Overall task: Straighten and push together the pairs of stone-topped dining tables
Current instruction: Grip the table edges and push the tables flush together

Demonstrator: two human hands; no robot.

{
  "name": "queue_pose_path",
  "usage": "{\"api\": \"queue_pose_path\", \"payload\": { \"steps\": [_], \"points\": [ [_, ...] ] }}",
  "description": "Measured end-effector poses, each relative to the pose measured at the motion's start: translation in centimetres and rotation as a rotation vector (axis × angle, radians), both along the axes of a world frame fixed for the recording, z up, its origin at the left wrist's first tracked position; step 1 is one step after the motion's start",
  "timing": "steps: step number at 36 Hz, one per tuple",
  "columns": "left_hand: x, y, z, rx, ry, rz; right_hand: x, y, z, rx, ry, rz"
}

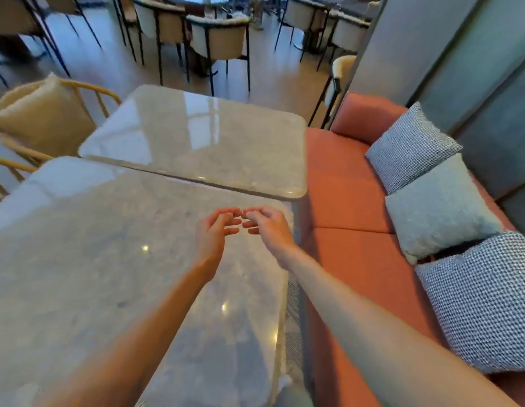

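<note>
- The near stone-topped table [88,259] fills the foreground, its right edge running beside the orange bench [343,186]
- Above its far right corner the left hand [215,230] and right hand [265,227] meet fingertip to fingertip, fingers loosely curled and holding nothing; whether they touch the stone, I cannot tell
- The far table [202,142] sits skewed against the near one, their edges meeting at an angle
- Three cushions [437,207] lie on the bench; a tan chair [43,116] stands left

Both forearms bare, no sleeves; left hand [214,230], right hand [267,227] ungloved.
</note>
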State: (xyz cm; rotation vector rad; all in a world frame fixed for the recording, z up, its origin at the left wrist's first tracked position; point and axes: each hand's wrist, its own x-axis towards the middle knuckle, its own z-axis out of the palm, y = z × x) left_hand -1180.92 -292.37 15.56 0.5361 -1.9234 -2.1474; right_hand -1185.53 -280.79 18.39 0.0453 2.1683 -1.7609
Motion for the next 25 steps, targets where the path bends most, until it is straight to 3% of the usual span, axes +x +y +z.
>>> {"api": "queue_pose_path", "payload": {
  "steps": [12,19,25],
  "points": [
    [2.4,-2.0,-1.8,0.019,-0.152,0.582,-5.0,-6.0,-3.3,0.049,-0.012,0.646],
    [7.8,0.7,-3.2,0.079,-0.197,0.883,-3.3,-5.8,-3.9,0.143,0.02,0.881],
    [10.5,3.3,-4.8,0.115,-0.198,0.999,-1.4,-4.9,-4.8,0.154,0.085,1.0]
  ]
}}
